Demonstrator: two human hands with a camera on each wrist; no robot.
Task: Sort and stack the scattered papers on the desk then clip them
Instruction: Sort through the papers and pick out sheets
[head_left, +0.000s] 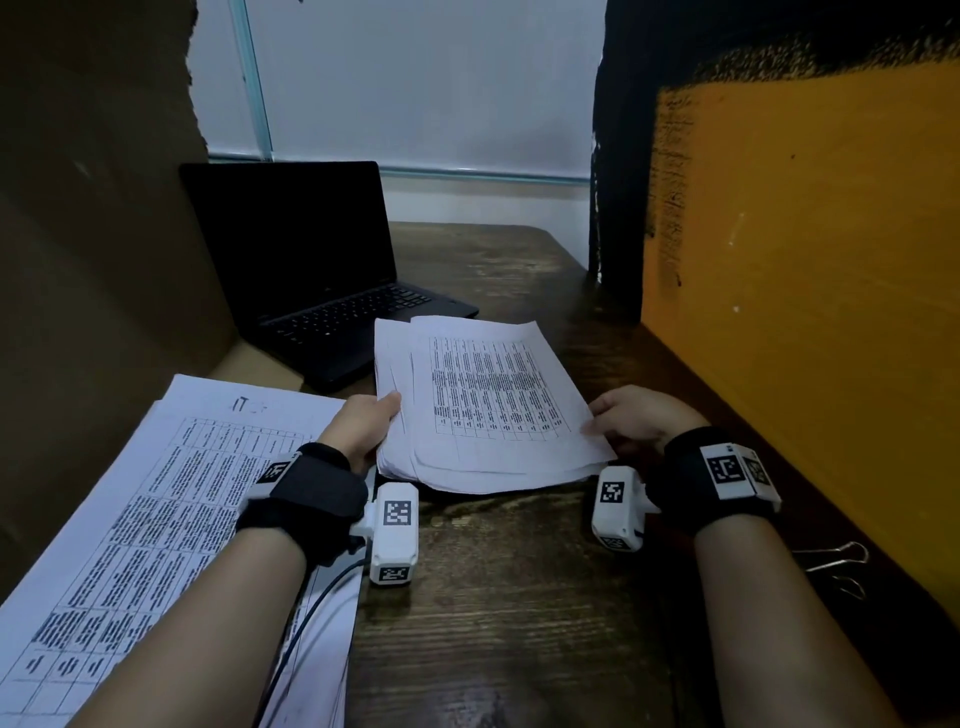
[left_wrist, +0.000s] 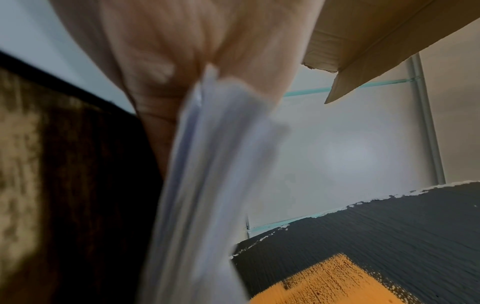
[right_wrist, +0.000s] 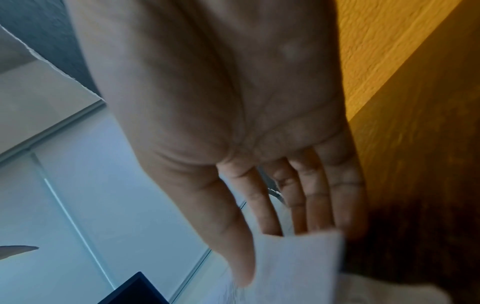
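A stack of printed papers (head_left: 483, 405) with a table on its top sheet is held slightly tilted over the dark wooden desk (head_left: 509, 597). My left hand (head_left: 384, 413) grips its left edge, thumb on top. In the left wrist view the stack's edge (left_wrist: 207, 185) runs up into that hand (left_wrist: 168, 61). My right hand (head_left: 602, 421) pinches the stack's near right corner. The right wrist view shows its thumb (right_wrist: 233, 246) in front of the paper corner (right_wrist: 298, 259) and the fingers (right_wrist: 322, 195) behind it. More printed sheets (head_left: 171, 499) lie at the left under my left forearm.
Two wire-handled binder clips (head_left: 841, 561) lie at the desk's right edge by my right forearm. An open black laptop (head_left: 322, 275) stands behind the stack. A cardboard wall (head_left: 93, 260) closes the left side, an orange and black board (head_left: 805, 260) the right.
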